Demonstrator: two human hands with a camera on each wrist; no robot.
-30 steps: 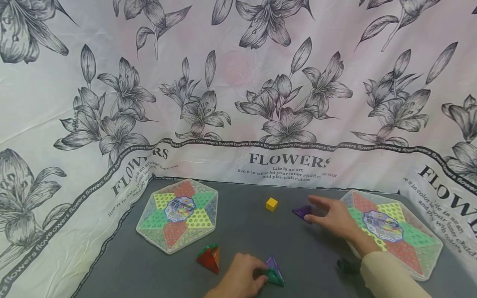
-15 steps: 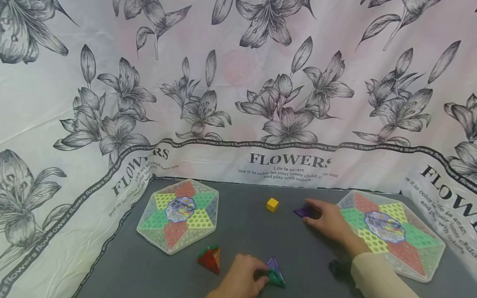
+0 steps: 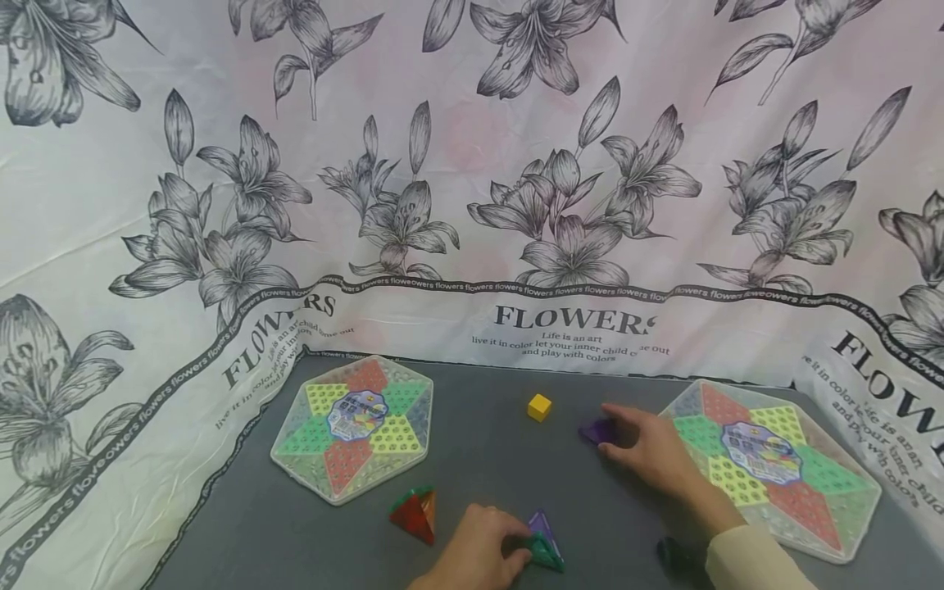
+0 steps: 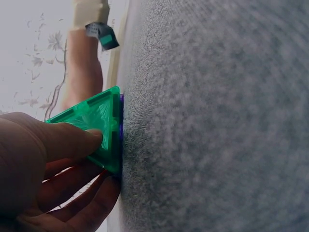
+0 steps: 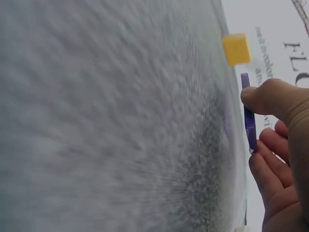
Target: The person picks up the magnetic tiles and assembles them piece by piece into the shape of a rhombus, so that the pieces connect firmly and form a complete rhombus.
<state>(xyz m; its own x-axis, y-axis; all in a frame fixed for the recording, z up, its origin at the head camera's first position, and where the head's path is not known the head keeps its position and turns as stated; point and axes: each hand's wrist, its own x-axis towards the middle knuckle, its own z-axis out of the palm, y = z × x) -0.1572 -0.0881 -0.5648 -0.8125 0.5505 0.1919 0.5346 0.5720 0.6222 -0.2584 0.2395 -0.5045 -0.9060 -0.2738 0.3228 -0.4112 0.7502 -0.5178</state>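
Note:
My left hand (image 3: pixel 475 545) pinches a translucent green triangular magnetic tile (image 4: pixel 99 121) between thumb and fingers. That tile leans up from a purple triangular tile (image 3: pixel 540 524) lying on the grey table. In the left wrist view only a thin purple edge (image 4: pixel 121 104) shows along its base. Farther back on the right, my right hand (image 3: pixel 649 451) grips another purple triangular tile (image 3: pixel 599 432) by its edges. The right wrist view shows this purple tile (image 5: pixel 248 118) edge-on, close over the table, thumb on top and fingers beyond.
A red, green and orange tile pyramid (image 3: pixel 415 515) stands left of my left hand. A yellow cube (image 3: pixel 539 407) sits at the back. Hexagonal game boards lie at left (image 3: pixel 295 471) and right (image 3: pixel 859 512), the latter beside my right forearm. Printed cloth (image 3: pixel 472 205) walls the back and sides.
The right hand has drawn slightly nearer, its fingers now closer round the purple tile, which has tilted a little. The left hand and green tile stay almost still.

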